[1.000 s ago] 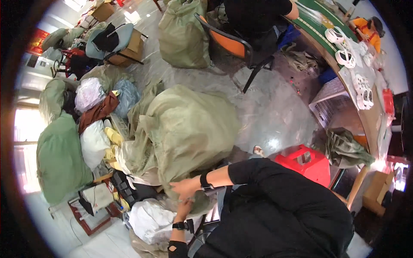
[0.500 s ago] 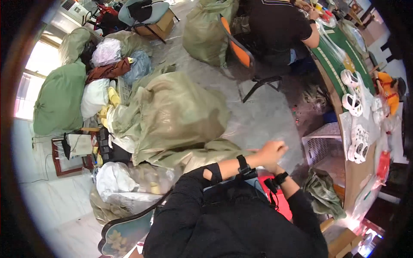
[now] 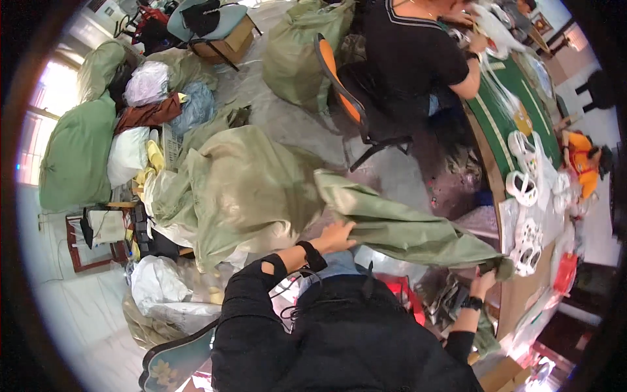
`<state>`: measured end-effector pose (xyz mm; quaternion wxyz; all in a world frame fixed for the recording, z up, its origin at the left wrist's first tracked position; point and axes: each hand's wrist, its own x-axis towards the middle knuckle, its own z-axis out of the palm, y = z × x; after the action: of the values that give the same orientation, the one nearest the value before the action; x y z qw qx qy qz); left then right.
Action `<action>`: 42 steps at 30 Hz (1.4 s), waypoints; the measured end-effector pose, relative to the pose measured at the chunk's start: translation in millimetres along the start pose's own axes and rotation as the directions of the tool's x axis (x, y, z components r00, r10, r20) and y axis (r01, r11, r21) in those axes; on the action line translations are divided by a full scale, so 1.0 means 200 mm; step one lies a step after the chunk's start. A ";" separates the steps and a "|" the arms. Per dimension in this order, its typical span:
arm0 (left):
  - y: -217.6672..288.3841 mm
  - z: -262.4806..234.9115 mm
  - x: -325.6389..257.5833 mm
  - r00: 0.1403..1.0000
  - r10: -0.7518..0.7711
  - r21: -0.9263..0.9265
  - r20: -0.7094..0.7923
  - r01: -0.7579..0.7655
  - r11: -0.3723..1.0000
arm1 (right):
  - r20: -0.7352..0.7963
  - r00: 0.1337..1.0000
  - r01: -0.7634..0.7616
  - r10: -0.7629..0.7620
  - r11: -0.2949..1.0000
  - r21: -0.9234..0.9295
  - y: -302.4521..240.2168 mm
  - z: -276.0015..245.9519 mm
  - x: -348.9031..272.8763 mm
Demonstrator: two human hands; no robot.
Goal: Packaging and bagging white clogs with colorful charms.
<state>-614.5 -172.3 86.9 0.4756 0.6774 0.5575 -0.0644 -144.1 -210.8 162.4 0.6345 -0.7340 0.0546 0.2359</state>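
- The right hand's (image 3: pixel 482 285) fingertips are partly hidden at the gathered end of the sack (image 3: pixel 405 225).
- Whether the left hand (image 3: pixel 336 236) touches the sack cannot be told.
- The big bag (image 3: pixel 251 176) hides its contents.
- The wearer's body covers most of the red stool (image 3: pixel 415 307).
- The upper edge crops the co-worker's (image 3: pixel 418 59) head.

The window (image 3: pixel 54 88) on the left glares white, and below it the pale wall (image 3: pixel 55 297) shows faint marble veining. The grey floor (image 3: pixel 393 178) has a soft sheen. Over on the right stretches a long counter (image 3: pixel 499 127) topped in green, with an orange-backed chair (image 3: pixel 347 103) near it. I see a pale-blue chair (image 3: pixel 225 27) farther off and a flower-patterned chair back (image 3: pixel 163 366) closer by.
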 end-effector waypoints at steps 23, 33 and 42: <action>1.85 -0.19 1.11 0.772 0.435 -0.826 0.464 0.199 0.528 | 0.852 0.521 0.586 -0.058 0.749 -0.308 -0.30 -0.02 0.61; 2.29 -0.22 1.44 0.644 0.325 -0.465 0.692 0.053 0.884 | 0.872 0.473 0.650 -0.126 0.719 -0.248 -0.50 0.01 1.00; 2.21 -0.22 1.89 0.806 0.160 -0.019 0.569 -0.182 0.983 | 0.771 0.374 0.869 -0.516 0.484 -0.098 -0.40 -0.04 0.73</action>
<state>-134.0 154.2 129.9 0.6115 0.6831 0.3260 -0.2303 17.5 -171.3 175.0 0.4357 -0.6829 -0.5594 0.1758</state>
